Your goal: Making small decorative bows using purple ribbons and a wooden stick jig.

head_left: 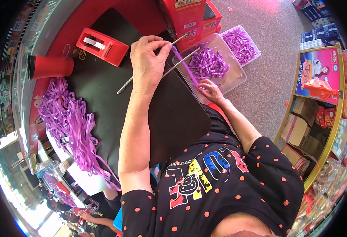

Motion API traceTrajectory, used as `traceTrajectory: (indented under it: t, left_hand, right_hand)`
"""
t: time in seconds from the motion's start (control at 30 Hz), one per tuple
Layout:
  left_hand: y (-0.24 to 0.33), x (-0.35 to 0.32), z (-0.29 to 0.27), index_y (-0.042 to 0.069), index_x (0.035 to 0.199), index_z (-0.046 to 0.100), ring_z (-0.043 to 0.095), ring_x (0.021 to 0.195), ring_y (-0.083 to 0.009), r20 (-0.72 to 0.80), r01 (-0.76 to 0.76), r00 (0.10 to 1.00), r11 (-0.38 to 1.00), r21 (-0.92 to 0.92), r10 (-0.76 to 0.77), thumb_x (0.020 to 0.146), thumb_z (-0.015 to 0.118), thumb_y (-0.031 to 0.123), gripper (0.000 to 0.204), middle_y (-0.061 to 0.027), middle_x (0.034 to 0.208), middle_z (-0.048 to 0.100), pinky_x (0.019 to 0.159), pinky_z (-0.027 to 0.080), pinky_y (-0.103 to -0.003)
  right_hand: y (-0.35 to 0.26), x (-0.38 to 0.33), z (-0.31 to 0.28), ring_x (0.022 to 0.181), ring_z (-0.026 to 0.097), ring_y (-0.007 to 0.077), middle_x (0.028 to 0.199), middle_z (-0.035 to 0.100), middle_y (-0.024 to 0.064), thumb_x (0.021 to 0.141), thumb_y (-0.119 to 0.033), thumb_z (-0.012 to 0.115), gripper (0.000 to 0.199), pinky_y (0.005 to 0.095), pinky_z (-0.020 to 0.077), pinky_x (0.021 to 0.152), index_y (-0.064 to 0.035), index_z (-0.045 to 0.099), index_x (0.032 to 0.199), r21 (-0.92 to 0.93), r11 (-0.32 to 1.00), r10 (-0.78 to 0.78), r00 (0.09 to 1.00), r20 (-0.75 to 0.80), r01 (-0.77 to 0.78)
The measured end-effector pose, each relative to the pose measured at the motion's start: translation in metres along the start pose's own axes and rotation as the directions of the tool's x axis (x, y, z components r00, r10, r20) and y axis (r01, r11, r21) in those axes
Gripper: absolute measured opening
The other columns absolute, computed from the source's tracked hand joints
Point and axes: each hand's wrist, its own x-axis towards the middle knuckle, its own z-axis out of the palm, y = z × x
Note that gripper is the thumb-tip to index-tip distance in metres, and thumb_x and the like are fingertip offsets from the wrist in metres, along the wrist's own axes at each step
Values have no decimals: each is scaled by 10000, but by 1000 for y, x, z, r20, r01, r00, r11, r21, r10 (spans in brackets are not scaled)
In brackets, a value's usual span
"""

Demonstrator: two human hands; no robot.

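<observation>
A black tabletop [169, 114] spans the middle. On its left hangs a thick hank of long purple ribbons [68, 122], apparently the share left to work through. On the right, two clear plastic tubs [235, 74] hold short purple strips [208, 63], apparently the finished part; the work looks well underway, one ribbon in hand. The left hand [149, 59] pinches thumb against forefinger at that ribbon's upper end; the right hand [211, 91] has its fingertips closed on the lower. Two slender metal rods [180, 63] pass by the left hand; whether it grips them cannot be told. The narrow purple ribbon [188, 69] stretches between both hands, beside the nearer tub.
</observation>
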Motion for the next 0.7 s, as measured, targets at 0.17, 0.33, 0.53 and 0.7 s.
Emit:
traceTrajectory:
  t: [0.17,0.33,0.53,0.7]
  left_hand:
    - [-2,2,0,82,859,732,501,1055,-253,-9,-4,1000,999,-34,4,793,700,199,138,-40,1038,618,924,401,-369]
    - [-10,0,-5,82,929,732,493,1102,-252,35,-4,999,1000,-3,4,821,676,241,200,-66,1128,608,959,395,-355]
    - [-17,3,-1,72,886,737,466,1133,-288,23,-24,999,997,-69,26,792,687,209,174,-77,1140,600,970,389,-391]
    - [-17,2,1,76,881,740,465,1134,-290,16,-17,1000,996,-83,19,785,689,206,170,-75,1138,602,968,391,-392]
  right_hand:
    - [-30,-49,-28,958,587,281,1034,588,92,750,-159,737,213,396,461,853,-96,677,945,-30,999,-15,999,-38,14]
    - [-109,-79,-69,942,589,262,1129,623,85,655,-110,782,193,373,446,838,-84,673,813,-273,950,-180,980,-84,151]
    - [-165,-99,-94,844,588,240,1098,670,97,568,-52,803,216,338,456,764,-68,662,730,-205,966,-198,964,-179,160]
    - [-182,-99,-107,759,569,226,944,693,75,576,-46,808,192,321,462,688,-68,654,688,-83,980,-190,971,-148,179]
